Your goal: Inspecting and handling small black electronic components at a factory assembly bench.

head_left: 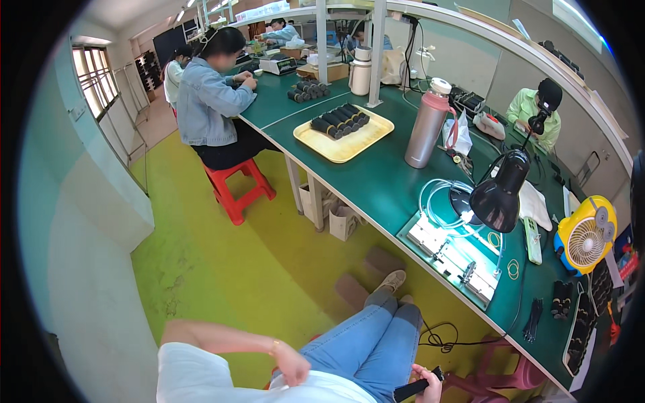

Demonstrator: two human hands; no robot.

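My left hand (292, 363) is at my waist, its fingers curled against the hem of my white shirt (329, 388) and seeming to pinch the cloth. Low at the right of my lap, my right hand (430, 388) is closed around a black rod-like piece (411, 390), which lies slanted beside my thigh. The lower part of that hand is cut off by the picture's edge. Both hands are below and apart from the green worktable (363, 195). Nearest on the table is a lit metal fixture (453, 258) with clear tubing (430, 201).
A black lamp (502, 195), a pink-lidded bottle (428, 127), a yellow fan (586, 235) and a yellow tray (316, 149) with black cylinders (339, 121) stand on the table. Co-workers sit along it, one on a red stool (238, 188). A cable (440, 339) lies on the floor.
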